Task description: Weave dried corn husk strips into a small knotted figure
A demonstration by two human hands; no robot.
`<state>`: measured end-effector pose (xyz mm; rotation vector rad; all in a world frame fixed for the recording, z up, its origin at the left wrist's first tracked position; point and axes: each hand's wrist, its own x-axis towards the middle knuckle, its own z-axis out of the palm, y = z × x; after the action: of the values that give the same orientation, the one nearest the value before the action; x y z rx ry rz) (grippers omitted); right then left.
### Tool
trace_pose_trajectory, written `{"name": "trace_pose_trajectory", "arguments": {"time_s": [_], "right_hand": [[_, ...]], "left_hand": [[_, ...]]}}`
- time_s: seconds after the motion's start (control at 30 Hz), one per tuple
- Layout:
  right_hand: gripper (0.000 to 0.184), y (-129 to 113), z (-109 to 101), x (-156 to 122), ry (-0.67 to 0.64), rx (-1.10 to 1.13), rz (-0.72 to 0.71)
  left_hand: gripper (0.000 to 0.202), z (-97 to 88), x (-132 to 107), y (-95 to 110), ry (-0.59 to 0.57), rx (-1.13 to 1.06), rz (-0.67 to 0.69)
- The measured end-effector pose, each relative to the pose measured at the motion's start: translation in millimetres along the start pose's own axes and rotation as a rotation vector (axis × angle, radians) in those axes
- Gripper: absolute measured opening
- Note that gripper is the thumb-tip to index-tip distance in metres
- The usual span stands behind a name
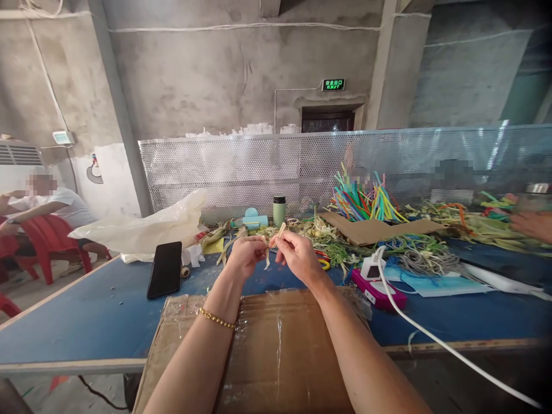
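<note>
Above the far edge of the cardboard point(297, 345), my two hands meet, fingertips almost touching. My left hand point(246, 256), with a gold bead bracelet on its wrist, is closed in a pinch on a thin pale strip point(267, 263) that looks like dried plant husk. The strip's lower end hangs down between the hands. My right hand point(297, 254) also pinches this pale material, and a stiff light piece point(282, 229) sticks up above its fingers. The exact contact at the fingertips is partly hidden.
A black phone point(165, 269) lies left on the blue table point(99, 310). Behind my hands stand a green cup point(279, 211) and piled husks point(332, 238). Colourful pipe cleaners point(366, 198), a purple box point(379, 290) and a white cable point(414, 322) are right. Other people sit around.
</note>
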<state>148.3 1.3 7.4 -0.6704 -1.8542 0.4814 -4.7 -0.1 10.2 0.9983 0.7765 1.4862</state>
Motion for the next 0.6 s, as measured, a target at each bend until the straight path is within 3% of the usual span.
{"name": "trace_pose_trajectory", "arguments": {"time_s": [0.2, 0.43, 0.6], "right_hand": [[0.028, 3.3, 6.9, 1.3, 0.14, -0.013, -0.014], [0.013, 3.9, 15.5, 2.7, 0.14, 0.11, 0.053], [0.009, 5.0, 16.3, 2.3, 0.14, 0.066, 0.059]], "left_hand": [[0.012, 1.2, 0.9, -6.7, 0.07, 0.155, 0.147], [0.008, -2.4, 4.2, -6.0, -0.016, 0.04, 0.06], [0.009, -2.1, 3.6, -3.3, -0.089, -0.067, -0.03]]}}
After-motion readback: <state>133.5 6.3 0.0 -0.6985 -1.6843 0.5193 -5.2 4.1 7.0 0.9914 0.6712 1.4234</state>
